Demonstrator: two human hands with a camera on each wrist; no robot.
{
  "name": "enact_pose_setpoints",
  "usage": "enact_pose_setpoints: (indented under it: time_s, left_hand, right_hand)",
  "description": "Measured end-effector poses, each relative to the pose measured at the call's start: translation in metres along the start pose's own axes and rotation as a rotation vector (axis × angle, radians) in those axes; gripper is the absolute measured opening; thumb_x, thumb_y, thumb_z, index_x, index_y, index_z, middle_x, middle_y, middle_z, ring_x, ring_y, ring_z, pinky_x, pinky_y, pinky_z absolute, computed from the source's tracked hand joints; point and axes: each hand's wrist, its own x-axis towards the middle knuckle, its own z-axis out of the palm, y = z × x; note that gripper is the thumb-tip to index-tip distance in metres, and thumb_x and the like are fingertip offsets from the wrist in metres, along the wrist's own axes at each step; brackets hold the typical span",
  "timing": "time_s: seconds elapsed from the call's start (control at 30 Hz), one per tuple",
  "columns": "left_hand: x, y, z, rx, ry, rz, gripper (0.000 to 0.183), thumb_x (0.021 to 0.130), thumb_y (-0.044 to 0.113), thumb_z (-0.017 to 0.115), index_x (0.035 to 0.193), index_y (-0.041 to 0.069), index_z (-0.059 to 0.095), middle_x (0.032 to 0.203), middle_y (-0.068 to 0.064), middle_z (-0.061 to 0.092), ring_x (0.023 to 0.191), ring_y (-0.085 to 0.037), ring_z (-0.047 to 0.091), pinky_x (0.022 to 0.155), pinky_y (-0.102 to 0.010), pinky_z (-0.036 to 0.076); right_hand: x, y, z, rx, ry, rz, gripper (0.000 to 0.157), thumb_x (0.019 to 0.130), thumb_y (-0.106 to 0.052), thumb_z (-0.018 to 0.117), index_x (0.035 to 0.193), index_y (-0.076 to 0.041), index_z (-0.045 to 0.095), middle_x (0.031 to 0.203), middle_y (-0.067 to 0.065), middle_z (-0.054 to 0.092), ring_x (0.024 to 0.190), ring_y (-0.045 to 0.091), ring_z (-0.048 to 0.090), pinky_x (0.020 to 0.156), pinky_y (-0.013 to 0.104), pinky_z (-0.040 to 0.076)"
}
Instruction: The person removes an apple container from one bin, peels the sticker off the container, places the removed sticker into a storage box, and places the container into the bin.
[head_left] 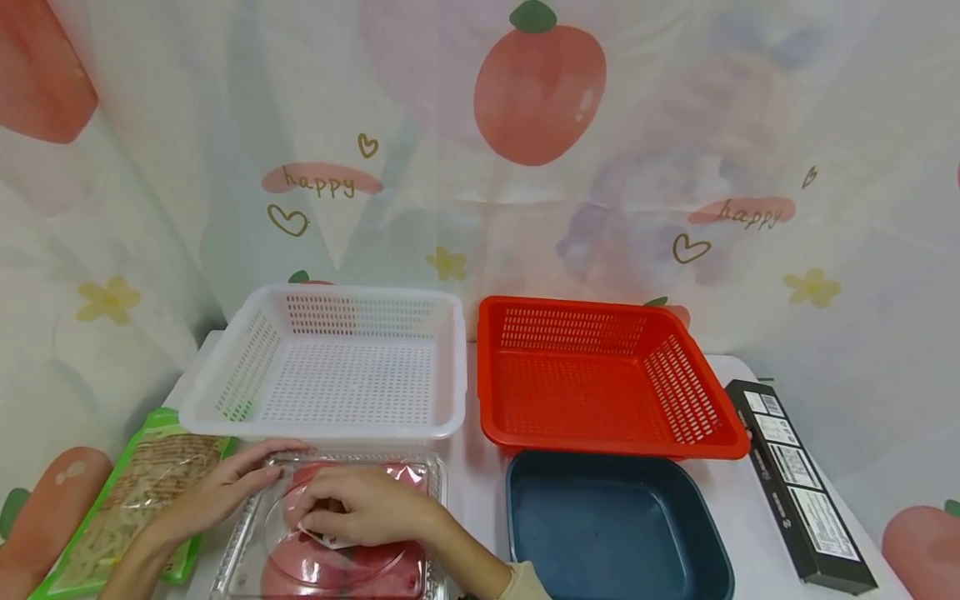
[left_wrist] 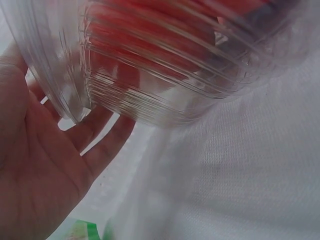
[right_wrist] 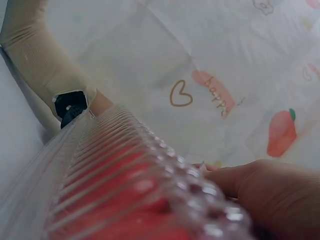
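Showing left fingers (left_wrist: 113,144) palm-side: left wrist only

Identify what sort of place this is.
Likely a staged tabletop work spot: a printed backdrop stands behind a white table, with a white basket and a red basket side by side on the table.

Clear container (head_left: 243,533) — cut off by the head view's bottom edge; white piece (head_left: 333,542) under the right hand (head_left: 367,504) — mostly hidden.
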Motion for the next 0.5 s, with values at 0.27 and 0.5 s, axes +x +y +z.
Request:
enact_pose_setpoints:
  time_s: [0.27, 0.5]
  left_hand:
    - [-0.0022, 0.0009, -0.0005, 0.031, 0.013, 0.037, 0.036, 0.103, 0.009, 0.042, 0.136, 0.015, 0.052, 0.137, 0.020, 0.051, 0.121, 0.015, 0.042, 0.094, -0.010, 0.037]
    - [-0.0002, -0.0004, 0.0002, 0.006, -0.006, 0.048, 0.037, 0.102, 0.007, 0.041, 0.138, 0.014, 0.051, 0.139, 0.018, 0.049, 0.121, 0.014, 0.042, 0.093, -0.011, 0.038]
  right_hand:
    - [-0.0010, -0.0007, 0.0008, 0.017, 0.017, 0.005, 0.015, 0.099, -0.023, 0.055, 0.103, -0.021, 0.069, 0.100, -0.012, 0.065, 0.082, -0.011, 0.045, 0.076, -0.001, 0.035]
    - [-0.0029, 0.0001, 0.0011, 0.021, 0.022, 0.045, 0.014, 0.098, -0.029, 0.057, 0.101, -0.020, 0.068, 0.097, -0.012, 0.064, 0.079, -0.012, 0.044, 0.074, -0.001, 0.035]
